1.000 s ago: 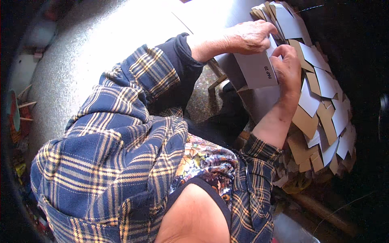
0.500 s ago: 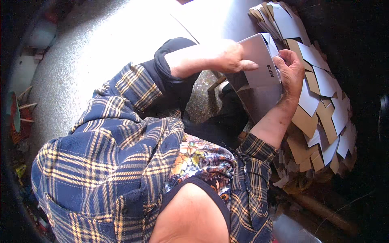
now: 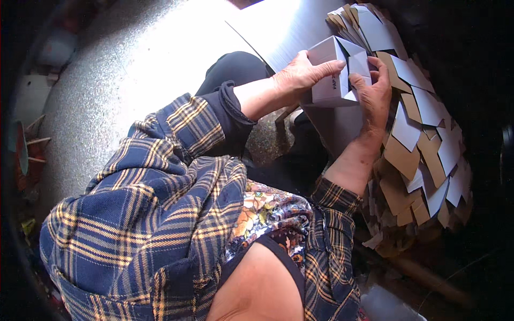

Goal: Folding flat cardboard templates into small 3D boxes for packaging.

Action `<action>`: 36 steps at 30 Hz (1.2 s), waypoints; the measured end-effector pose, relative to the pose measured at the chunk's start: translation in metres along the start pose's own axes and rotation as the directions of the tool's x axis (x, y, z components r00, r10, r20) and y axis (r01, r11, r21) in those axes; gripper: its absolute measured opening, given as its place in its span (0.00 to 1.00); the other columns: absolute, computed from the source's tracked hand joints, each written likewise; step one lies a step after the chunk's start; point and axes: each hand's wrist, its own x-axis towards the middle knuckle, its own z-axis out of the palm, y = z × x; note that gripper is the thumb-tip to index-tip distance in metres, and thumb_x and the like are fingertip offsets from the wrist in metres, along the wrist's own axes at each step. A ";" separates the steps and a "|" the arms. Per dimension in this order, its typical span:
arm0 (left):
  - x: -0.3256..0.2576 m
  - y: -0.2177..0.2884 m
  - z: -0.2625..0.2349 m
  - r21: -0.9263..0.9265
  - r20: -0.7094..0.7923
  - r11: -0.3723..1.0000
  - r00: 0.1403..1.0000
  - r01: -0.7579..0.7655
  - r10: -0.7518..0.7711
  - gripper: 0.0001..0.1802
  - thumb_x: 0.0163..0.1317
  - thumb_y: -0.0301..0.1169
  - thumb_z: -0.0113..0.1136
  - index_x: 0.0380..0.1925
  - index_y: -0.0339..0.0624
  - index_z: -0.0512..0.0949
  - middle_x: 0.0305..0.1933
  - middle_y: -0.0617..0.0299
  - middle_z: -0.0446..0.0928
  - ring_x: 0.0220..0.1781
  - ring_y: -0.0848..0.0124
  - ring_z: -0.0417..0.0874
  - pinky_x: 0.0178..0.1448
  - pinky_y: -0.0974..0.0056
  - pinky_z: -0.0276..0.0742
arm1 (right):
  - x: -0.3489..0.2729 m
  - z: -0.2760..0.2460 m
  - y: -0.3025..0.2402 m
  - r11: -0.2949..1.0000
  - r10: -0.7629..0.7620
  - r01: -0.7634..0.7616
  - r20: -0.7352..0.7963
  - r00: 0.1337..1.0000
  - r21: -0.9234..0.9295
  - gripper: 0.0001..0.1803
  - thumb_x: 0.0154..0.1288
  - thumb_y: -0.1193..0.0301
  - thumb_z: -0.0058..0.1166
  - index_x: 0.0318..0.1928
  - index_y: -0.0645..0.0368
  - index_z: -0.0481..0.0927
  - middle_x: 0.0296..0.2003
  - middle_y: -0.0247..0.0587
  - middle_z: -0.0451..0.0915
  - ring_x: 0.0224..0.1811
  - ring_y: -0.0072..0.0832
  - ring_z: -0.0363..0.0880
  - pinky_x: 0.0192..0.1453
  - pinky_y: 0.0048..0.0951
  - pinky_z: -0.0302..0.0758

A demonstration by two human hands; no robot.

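One white box (image 3: 324,92) pinched by left grip (image 3: 300,74) and right grip (image 3: 375,95), left partly hidden behind it

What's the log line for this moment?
Left hand: holding white box | Right hand: at box's open end | Cardboard pieces: overlapping, right of box

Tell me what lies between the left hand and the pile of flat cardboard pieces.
In the head view, the white box and the right hand at its open end lie between the left hand and the cardboard pile.
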 end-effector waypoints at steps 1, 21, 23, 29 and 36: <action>-0.008 0.018 0.001 0.088 0.074 0.996 0.997 0.030 -0.036 0.35 0.53 0.55 0.67 0.47 0.37 0.73 0.42 0.59 0.76 0.45 0.70 0.78 0.48 0.65 0.75 | -0.001 0.000 0.000 0.999 0.009 -0.009 -0.003 1.000 -0.050 0.31 0.46 0.72 0.65 0.55 0.59 0.72 0.39 0.44 0.77 0.38 0.32 0.78 0.45 0.31 0.76; 0.008 0.016 -0.012 0.159 0.085 0.979 0.986 0.129 -0.144 0.26 0.50 0.47 0.65 0.42 0.40 0.75 0.39 0.60 0.76 0.45 0.71 0.75 0.52 0.63 0.68 | -0.002 0.013 -0.012 0.926 -0.133 0.125 0.002 0.991 -0.357 0.33 0.48 0.69 0.57 0.59 0.50 0.69 0.51 0.51 0.75 0.53 0.47 0.76 0.57 0.44 0.72; 0.008 0.015 -0.006 0.170 0.111 0.974 0.979 0.149 -0.169 0.26 0.50 0.47 0.65 0.43 0.41 0.75 0.40 0.59 0.76 0.46 0.71 0.75 0.52 0.63 0.68 | -0.007 0.004 -0.011 0.917 -0.149 0.136 -0.006 0.989 -0.374 0.33 0.48 0.69 0.57 0.60 0.49 0.69 0.51 0.51 0.75 0.52 0.47 0.77 0.57 0.43 0.72; -0.002 0.020 -0.008 0.188 0.104 0.981 0.992 0.050 -0.070 0.32 0.59 0.54 0.54 0.52 0.40 0.71 0.48 0.56 0.74 0.51 0.69 0.75 0.58 0.59 0.68 | -0.003 0.009 -0.009 0.890 -0.127 0.116 0.004 0.992 -0.441 0.35 0.48 0.71 0.59 0.61 0.52 0.68 0.51 0.51 0.76 0.52 0.45 0.78 0.57 0.41 0.72; 0.009 -0.004 -0.006 -0.155 0.011 0.981 0.993 0.116 -0.116 0.31 0.63 0.54 0.54 0.55 0.40 0.70 0.51 0.54 0.73 0.55 0.65 0.75 0.55 0.56 0.77 | -0.014 -0.002 0.013 0.973 0.013 -0.008 -0.020 1.000 0.233 0.38 0.50 0.73 0.62 0.64 0.57 0.64 0.43 0.47 0.76 0.45 0.31 0.77 0.51 0.33 0.75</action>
